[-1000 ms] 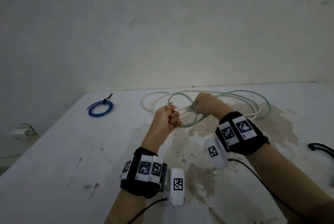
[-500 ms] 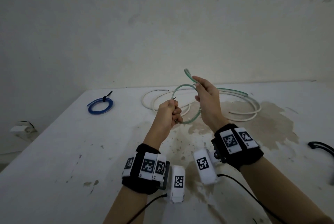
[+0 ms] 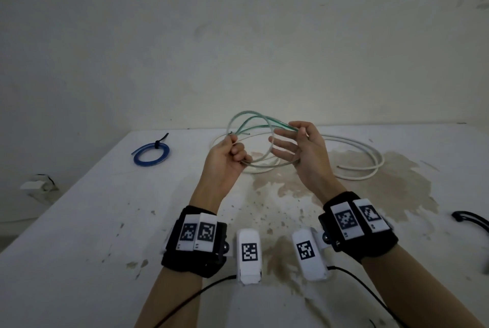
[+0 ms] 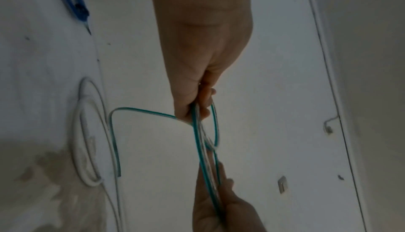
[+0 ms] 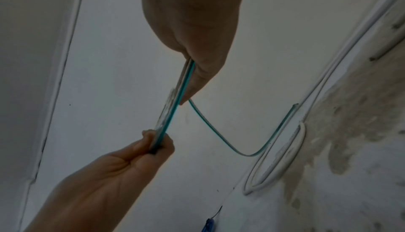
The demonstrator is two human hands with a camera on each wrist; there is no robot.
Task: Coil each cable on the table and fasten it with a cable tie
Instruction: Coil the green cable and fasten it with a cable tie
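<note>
A thin green cable (image 3: 250, 116) is lifted above the white table (image 3: 79, 222), gathered in a few loose loops between my two hands. My left hand (image 3: 234, 147) grips the left side of the loops in a fist. My right hand (image 3: 293, 132) pinches the right side between thumb and forefinger, its other fingers spread. In the left wrist view the green cable (image 4: 198, 140) runs from my left hand (image 4: 197, 100) down to the right hand (image 4: 219, 206), and one free end curves off to the side. The right wrist view shows the green strands (image 5: 173, 111) held flat together.
A long white cable (image 3: 357, 147) lies uncoiled on the table behind my hands. A blue cable (image 3: 150, 154), coiled and bound with a black tie, sits at the far left. A black object (image 3: 471, 222) shows at the right edge. Brown stains mark the table's middle.
Both hands have risen from the table. The right hand has brought the rest of the green cable up into the loops, so none of it lies on the table now.
</note>
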